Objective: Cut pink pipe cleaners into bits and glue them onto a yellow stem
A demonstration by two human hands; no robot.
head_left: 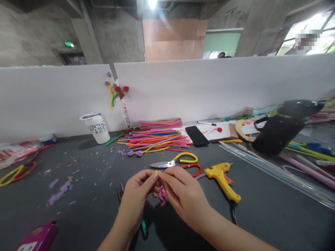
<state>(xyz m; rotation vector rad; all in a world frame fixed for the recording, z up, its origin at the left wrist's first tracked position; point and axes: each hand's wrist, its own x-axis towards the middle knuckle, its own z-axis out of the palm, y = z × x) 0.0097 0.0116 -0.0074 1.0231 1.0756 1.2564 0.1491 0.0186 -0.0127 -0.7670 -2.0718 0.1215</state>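
Observation:
My left hand [137, 195] and my right hand [180, 193] meet over the dark table [261, 209], fingertips pinched together. Between them sits a small pink pipe-cleaner piece [162, 196] with a yellow tip [156, 172] showing at the top. Both hands are closed on it. Just beyond the fingers lie yellow-handled scissors [174, 161] and red-handled scissors [193, 169]. A yellow glue gun [222, 176] lies to the right. Pliers with teal handles [142, 223] lie partly hidden under my left wrist.
A heap of coloured pipe cleaners [157, 136] and a black phone [197, 135] lie further back. A white paper cup [95, 128] stands at the left, a black jug [281, 127] at the right. White partition boards [209, 87] close off the back. Purple scraps [61, 190] litter the left.

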